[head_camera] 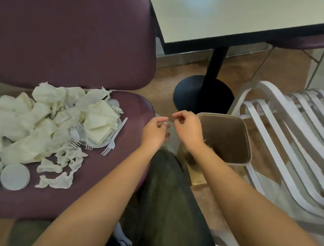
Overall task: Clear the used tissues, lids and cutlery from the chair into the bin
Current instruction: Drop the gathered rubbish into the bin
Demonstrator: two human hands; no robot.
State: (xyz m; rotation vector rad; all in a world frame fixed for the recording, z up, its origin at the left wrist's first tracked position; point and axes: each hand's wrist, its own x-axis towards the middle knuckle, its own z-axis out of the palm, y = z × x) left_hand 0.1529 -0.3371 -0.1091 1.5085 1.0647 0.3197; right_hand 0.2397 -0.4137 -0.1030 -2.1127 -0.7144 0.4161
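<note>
A heap of crumpled white tissues [46, 121] covers the left half of the purple chair seat [102, 185]. White plastic forks [114, 137] and round lids [15, 176] lie among and in front of the tissues. A brown square bin [229, 138] stands on the floor to the right of the chair. My left hand [154, 133] and my right hand [188, 128] hover close together between the seat edge and the bin, fingers curled. Each pinches a faint, blurred piece of clear plastic film [169, 134] that hangs between them.
The purple chair back [72, 37] rises behind the heap. A pale table [236, 16] on a black pedestal [203, 95] stands beyond the bin. Stacked white slatted chairs [290, 139] crowd the bin's right side. My dark-trousered knee [165, 188] sits below the hands.
</note>
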